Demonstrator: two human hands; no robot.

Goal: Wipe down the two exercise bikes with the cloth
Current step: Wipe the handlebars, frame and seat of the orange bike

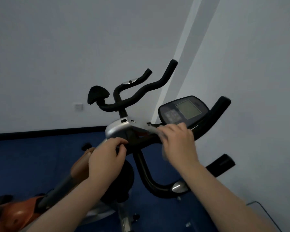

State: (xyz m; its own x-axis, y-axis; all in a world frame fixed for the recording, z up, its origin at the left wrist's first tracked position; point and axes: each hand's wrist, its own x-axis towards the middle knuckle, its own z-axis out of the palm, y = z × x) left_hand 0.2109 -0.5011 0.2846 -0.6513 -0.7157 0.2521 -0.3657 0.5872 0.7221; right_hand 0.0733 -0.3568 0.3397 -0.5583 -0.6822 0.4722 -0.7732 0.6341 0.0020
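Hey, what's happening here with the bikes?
A person is cleaning an exercise bike. The right hand presses a pale cloth against the black handlebar just below the console; it is blurred, so likely mid-wipe. The left hand grips the bar near the silver housing, steadying it. A second bike's handlebars stand behind, untouched.

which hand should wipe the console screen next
Right. The right hand already holds the cloth on the handlebar, just below the console. The left hand grips the bar further left and has no cloth.
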